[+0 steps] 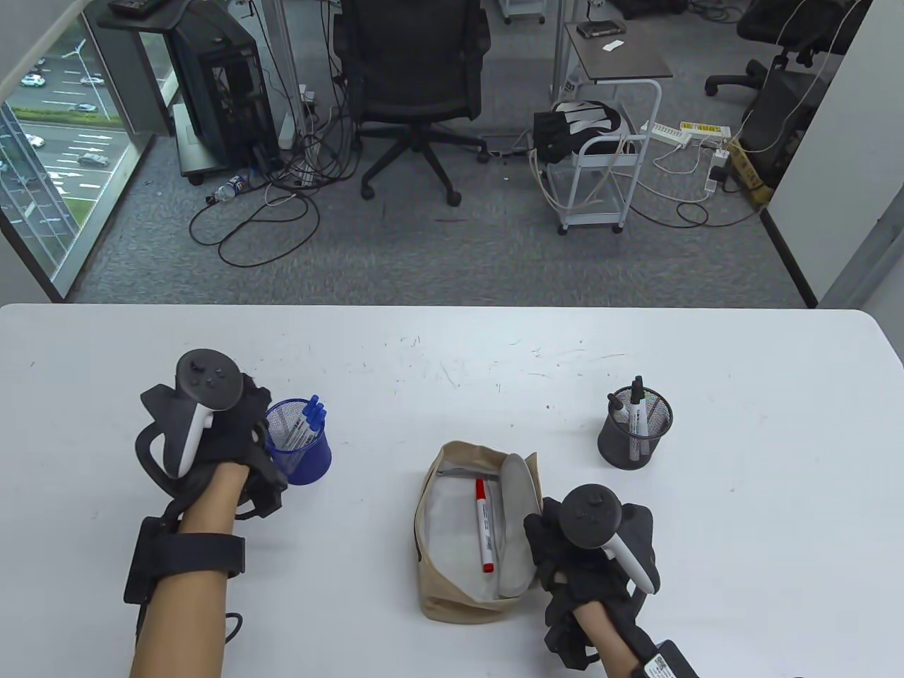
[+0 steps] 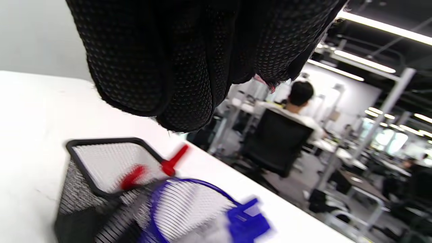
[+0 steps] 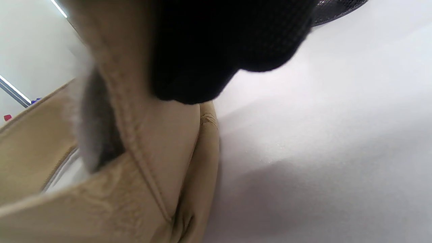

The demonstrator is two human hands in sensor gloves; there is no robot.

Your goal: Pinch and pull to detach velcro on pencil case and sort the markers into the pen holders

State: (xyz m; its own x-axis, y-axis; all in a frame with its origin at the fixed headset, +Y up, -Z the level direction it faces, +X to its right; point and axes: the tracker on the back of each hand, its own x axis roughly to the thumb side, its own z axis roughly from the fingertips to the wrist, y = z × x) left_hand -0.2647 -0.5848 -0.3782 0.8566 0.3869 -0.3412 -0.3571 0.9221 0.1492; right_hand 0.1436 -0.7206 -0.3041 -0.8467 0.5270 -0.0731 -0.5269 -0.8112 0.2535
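**Pencil case open with one red marker inside; hands at its flap and at the blue holder**

The beige pencil case [image 1: 462, 537] lies open on the white table [image 1: 452, 353], close to the table's near edge, its flap [image 1: 518, 522] folded back on the right side. One red marker [image 1: 484, 525] lies inside on the pale lining, lengthwise, its cap toward the far end of the case.

The right hand [image 1: 590, 558] sits at the case's right edge, against the flap. In the right wrist view a gloved fingertip [image 3: 216, 50] presses on the flap's beige fabric; whether the thumb pinches from the other side cannot be told.

Left of the case, well apart from it, stands a blue mesh pen holder [image 1: 300, 441] with blue-capped markers [image 1: 307, 422] in it. The left hand [image 1: 212, 438] hovers just beside this holder on its left. In the left wrist view its fingers [image 2: 189, 60] hang together, slightly curled, holding nothing. That view also shows a black square mesh holder [image 2: 91, 182] with red markers [image 2: 173, 162], touching the blue one on its far side from the case.

Right of the case and farther back stands a round black mesh holder [image 1: 634, 431] with black-capped markers [image 1: 635, 406]. Bare tabletop lies open between the case and each holder, and wide beyond them to the far edge.
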